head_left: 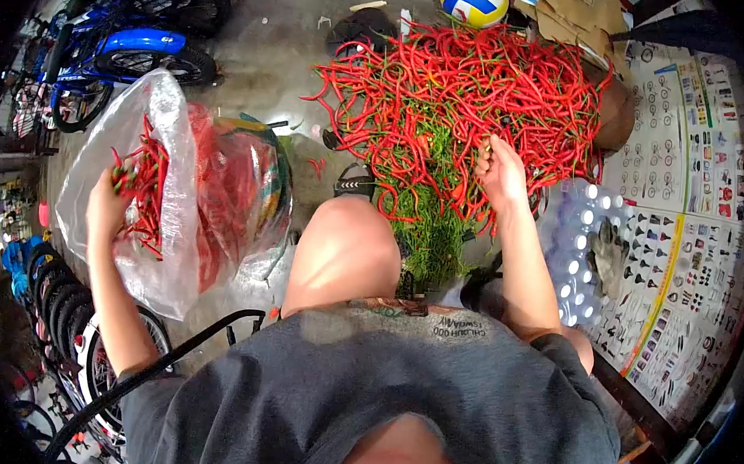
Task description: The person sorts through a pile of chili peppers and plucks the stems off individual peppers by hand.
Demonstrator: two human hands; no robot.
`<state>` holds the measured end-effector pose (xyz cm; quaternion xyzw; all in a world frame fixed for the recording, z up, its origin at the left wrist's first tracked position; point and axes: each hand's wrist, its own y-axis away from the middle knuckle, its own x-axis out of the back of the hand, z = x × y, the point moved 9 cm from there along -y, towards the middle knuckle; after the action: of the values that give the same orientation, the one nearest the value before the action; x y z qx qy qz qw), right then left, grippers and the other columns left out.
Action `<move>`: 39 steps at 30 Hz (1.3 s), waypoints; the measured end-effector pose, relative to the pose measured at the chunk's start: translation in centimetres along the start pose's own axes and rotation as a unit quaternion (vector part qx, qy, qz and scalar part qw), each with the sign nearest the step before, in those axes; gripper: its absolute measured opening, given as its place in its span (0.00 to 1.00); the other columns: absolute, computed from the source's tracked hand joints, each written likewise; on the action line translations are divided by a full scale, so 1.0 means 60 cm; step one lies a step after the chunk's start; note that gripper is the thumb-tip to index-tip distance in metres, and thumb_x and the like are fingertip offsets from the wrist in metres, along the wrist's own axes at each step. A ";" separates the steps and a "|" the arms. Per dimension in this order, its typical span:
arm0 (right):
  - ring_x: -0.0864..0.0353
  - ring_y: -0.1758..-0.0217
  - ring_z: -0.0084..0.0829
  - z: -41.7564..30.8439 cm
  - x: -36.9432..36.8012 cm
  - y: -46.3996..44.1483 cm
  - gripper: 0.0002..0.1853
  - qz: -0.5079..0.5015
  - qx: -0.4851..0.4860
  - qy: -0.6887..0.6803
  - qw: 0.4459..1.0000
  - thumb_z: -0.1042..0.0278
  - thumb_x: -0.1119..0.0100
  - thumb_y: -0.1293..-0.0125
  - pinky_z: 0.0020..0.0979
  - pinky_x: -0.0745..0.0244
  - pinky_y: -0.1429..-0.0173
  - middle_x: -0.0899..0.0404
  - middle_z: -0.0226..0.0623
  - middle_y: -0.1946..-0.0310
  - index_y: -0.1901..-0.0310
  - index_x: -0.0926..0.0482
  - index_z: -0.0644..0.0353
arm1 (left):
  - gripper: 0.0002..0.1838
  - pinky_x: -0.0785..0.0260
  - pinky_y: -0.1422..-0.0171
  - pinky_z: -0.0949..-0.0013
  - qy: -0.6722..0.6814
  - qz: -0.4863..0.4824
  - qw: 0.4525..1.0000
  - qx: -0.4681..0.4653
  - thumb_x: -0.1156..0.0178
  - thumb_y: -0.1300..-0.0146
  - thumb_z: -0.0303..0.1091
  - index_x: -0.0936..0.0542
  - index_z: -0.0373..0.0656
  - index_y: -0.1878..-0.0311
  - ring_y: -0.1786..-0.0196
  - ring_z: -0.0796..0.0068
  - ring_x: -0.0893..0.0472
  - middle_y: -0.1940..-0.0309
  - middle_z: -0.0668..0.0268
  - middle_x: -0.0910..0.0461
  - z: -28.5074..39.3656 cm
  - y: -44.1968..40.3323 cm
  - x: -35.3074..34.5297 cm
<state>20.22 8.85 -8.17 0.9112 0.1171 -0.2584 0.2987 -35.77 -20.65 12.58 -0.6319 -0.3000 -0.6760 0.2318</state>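
A large heap of long red chili peppers [486, 76] with green stems lies on the floor ahead. Over its near right part, my right hand [504, 174] is closed, thumb against curled fingers; a small greenish bit shows at the fingertips, too small to name. Below that hand, a mound of loose green stems [431, 245] spreads toward me. On the left, my left hand [108, 201] is inside the mouth of a clear plastic bag [169, 106], its partly hidden fingers closed around some red chili peppers [119, 167]. More red chili peppers [149, 208] lie in the bag beside it.
A red mesh sack [220, 187] stands against the bag's right side. Blue bicycles [135, 43] are at the upper left, tires [61, 301] at the lower left. A volleyball [474, 1] sits behind the heap. Wrapped bottles [580, 246] and a printed poster [674, 227] are on the right.
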 end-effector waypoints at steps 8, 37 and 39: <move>0.26 0.72 0.26 0.029 0.148 -0.022 0.13 0.115 0.045 0.459 0.880 0.64 0.51 0.36 0.26 0.31 0.66 0.23 0.34 0.72 0.57 0.26 0.67 | 0.36 0.33 0.46 0.60 0.091 -0.071 0.992 -0.043 0.37 0.58 0.28 0.36 0.35 0.41 0.50 0.51 0.25 0.54 0.47 0.24 0.028 -0.071 -0.060; 0.41 0.82 0.12 0.169 -0.025 -0.009 0.09 -0.019 -0.122 0.272 0.954 0.64 0.49 0.34 0.16 0.47 0.78 0.32 0.21 0.82 0.66 0.24 0.60 | 0.08 0.31 0.64 0.73 0.692 -0.473 0.545 0.021 0.41 0.40 0.35 0.25 0.42 0.62 0.69 0.78 0.24 0.71 0.69 0.23 0.758 0.043 -0.550; 0.39 0.81 0.13 0.179 -0.018 -0.008 0.10 -0.026 -0.106 0.286 0.952 0.65 0.50 0.34 0.17 0.45 0.77 0.32 0.22 0.82 0.66 0.23 0.61 | 0.08 0.28 0.59 0.69 0.677 -0.495 0.544 0.019 0.42 0.39 0.34 0.26 0.41 0.61 0.66 0.75 0.22 0.70 0.67 0.23 0.751 0.051 -0.558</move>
<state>14.86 2.68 -15.22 0.9065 0.2481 0.0195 0.3411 1.74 6.44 -19.38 0.2672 -0.3321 -0.9046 0.0065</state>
